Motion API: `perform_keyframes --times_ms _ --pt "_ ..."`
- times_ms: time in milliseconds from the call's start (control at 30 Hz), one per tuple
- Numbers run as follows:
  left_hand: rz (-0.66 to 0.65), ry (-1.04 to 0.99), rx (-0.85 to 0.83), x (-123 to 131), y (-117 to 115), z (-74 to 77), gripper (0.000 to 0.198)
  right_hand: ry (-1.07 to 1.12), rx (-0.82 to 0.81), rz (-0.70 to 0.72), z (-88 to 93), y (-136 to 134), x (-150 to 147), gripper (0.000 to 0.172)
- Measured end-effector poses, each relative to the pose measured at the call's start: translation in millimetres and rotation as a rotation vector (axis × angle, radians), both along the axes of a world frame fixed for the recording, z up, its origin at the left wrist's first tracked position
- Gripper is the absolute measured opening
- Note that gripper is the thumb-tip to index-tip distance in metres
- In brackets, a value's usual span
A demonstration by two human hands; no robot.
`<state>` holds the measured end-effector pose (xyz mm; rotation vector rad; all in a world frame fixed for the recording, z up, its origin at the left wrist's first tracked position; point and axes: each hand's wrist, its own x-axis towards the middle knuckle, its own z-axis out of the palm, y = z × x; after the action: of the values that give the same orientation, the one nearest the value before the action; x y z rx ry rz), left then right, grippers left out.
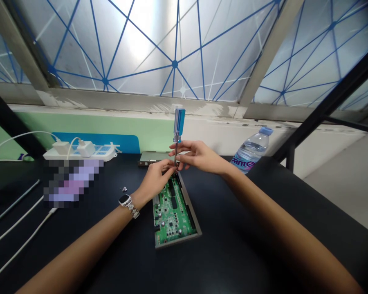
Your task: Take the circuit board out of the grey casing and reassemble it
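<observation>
1. Screwdriver (178,135), upright: my right hand (200,157) pinches its shaft.
2. Circuit board (173,216), toward desk's (239,228) far edge: likely light, fragile; grip frame (189,208).
3. Left hand (154,179): fingers bunched; hold, I cannot tell.

A single head-worn camera looks forward and down across a black table (233,249). It faces a window (153,36) beyond, with the circuit board (173,214) fairly near, below centre.
</observation>
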<state>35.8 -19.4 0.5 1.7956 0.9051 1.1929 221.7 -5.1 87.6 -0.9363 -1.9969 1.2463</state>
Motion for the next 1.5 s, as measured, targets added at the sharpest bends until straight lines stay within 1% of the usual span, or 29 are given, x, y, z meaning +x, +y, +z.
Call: perform_keyframes --times_ms 167,267,333,500,567,667,800,967,1033,1167,1233,1333,1433,1500 --pt "-0.043 0.068 0.054 0.2 -1.0 2.2 0.021 -0.009 -0.011 0.009 0.3 0.7 1.9 0.027" --pt "-0.031 0.068 0.082 1.6 -2.4 2.0 0.021 -0.033 0.019 -0.035 0.9 -1.2 0.0 0.023" --pt "0.018 0.071 0.101 3.0 -3.4 1.4 0.019 -0.03 0.059 -0.069 0.6 -2.7 -2.0 0.019" --pt "0.213 0.113 0.163 6.7 -5.3 -0.1 0.013 -0.004 0.123 -0.119 -1.8 -5.0 -6.0 0.011" --pt "0.247 0.115 0.184 8.1 -5.3 -1.0 0.013 -0.011 0.152 -0.148 -2.6 -5.4 -7.1 0.01" --pt "0.262 0.102 0.192 9.6 -4.5 -2.7 0.015 -0.017 0.184 -0.185 -3.8 -5.9 -9.0 0.01" --pt "0.242 0.058 0.145 9.6 -3.0 -3.2 0.014 -0.004 0.216 -0.237 -8.5 -5.3 -12.5 0.015" --pt "0.178 -0.001 0.074 7.6 -1.6 -1.6 0.01 -0.037 0.3 -0.334 -14.6 -1.8 -14.8 0.024" --pt "0.155 -0.021 0.06 7.0 -1.0 -1.8 0.01 -0.023 0.289 -0.29 -13.3 -0.7 -13.6 0.021" --pt "0.097 -0.027 0.048 5.7 -0.3 -1.8 0.014 0.018 0.155 -0.113 -6.3 0.3 -8.9 0.022" --pt "0.069 -0.003 0.055 4.6 -0.6 -0.6 0.017 0.009 0.145 -0.093 -4.4 0.4 -7.1 0.02" --pt "0.042 0.048 0.068 2.6 -1.0 1.4 0.021 0.005 0.19 -0.157 -6.8 0.3 -7.1 0.019" --pt "0.014 0.074 0.064 1.4 0.1 1.4 0.024 0.024 0.211 -0.235 -11.7 0.4 -9.3 0.022" --pt "-0.005 0.061 0.048 1.1 1.2 0.3 0.025 0.041 0.221 -0.242 -12.5 0.3 -10.4 0.025"
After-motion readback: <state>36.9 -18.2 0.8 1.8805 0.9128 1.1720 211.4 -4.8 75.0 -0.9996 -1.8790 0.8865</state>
